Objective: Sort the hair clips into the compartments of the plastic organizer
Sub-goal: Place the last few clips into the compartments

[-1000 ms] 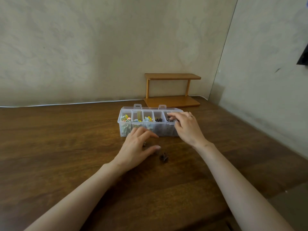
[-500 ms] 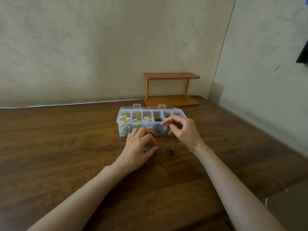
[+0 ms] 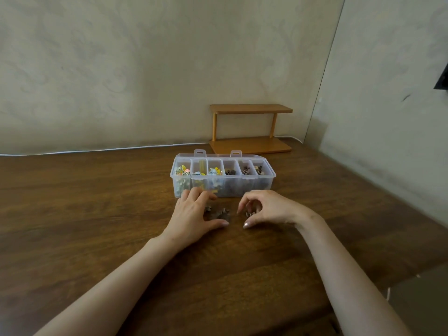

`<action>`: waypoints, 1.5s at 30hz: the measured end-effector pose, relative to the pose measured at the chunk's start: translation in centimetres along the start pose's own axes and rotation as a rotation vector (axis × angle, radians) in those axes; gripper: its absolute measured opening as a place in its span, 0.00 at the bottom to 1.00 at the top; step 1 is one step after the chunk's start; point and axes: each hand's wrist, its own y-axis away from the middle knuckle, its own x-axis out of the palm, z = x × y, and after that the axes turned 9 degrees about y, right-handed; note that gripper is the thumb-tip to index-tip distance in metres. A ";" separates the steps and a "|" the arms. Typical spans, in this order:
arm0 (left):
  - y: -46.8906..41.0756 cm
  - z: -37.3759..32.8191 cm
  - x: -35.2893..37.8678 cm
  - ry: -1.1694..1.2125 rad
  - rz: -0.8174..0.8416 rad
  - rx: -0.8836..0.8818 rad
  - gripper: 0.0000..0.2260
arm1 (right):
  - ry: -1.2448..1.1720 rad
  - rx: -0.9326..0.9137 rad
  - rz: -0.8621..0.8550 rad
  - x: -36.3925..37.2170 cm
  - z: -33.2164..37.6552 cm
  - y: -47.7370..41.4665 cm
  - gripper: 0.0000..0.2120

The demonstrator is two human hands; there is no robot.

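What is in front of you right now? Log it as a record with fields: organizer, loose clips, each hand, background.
organizer: clear plastic organizer, lid open, six compartments
contents: colourful clips in the left three compartments, brown clips in the right three
loose clips: loose dark clips on the table, in front of the organizer
left hand: left hand with fingers spread, beside the loose dark clips
right hand: right hand with fingers curled over a small dark clip; grip unclear
background: wooden shelf by the wall
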 end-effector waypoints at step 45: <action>-0.1 -0.1 -0.1 0.267 -0.133 0.036 0.12 | 0.123 0.017 -0.602 -1.5 -1.3 -5.0 0.18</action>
